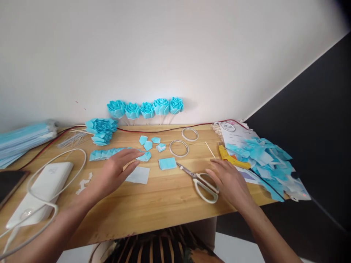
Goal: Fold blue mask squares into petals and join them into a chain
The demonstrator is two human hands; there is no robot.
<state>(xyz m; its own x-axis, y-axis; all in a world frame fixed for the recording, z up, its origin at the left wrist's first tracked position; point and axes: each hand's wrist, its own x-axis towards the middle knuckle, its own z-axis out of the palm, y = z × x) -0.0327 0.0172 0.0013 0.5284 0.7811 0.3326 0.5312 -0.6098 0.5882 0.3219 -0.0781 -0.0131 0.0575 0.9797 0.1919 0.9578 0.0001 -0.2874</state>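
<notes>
My left hand [116, 170] is open, fingers stretched and thumb apart. Its fingertips are beside a folded light-blue piece [144, 156], and a pale sheet [138, 175] lies under the thumb side. A pleated blue strip [104, 154] runs partly behind this hand. On the right, my right hand [229, 179] is also open, its fingertips close to the lower end of a thin wooden stick [210, 149]; whether they touch, I cannot tell. White-handled scissors [196, 176] lie beside its thumb. Between the hands are a blue rectangular stack [168, 163] and several small blue petal pieces [148, 145].
Several blue flowers on sticks [147, 109] lean on the wall; more flowers [101, 128] lie left. Two tape rolls [179, 148] are mid-table. A yellow glue gun [233, 157] and blue pieces [263, 157] lie right. A white power bank [44, 190] with cable is left.
</notes>
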